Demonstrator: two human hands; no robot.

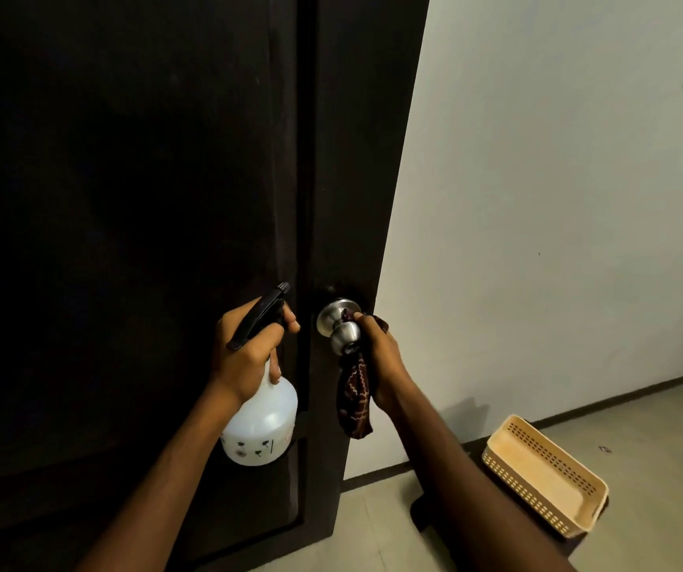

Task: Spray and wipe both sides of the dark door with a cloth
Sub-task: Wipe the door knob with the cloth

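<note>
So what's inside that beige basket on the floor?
The perforated beige basket looks empty: its bare bottom shows across most of the inside. The strip just behind the near wall is hidden by that wall, so something small and flat there cannot be excluded.

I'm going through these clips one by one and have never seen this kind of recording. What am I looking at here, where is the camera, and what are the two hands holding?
There is no machine here: a person wears one wide-angle camera on the head, looking forward and down, so both arms reach in from the bottom. The left hand holds a white spray bottle by its black trigger head, close to the dark door. The right hand has its grip at the metal door knob with a dark patterned cloth held in it, the cloth hanging below the knob. On the floor by the pale wall sits a beige perforated basket.
</note>
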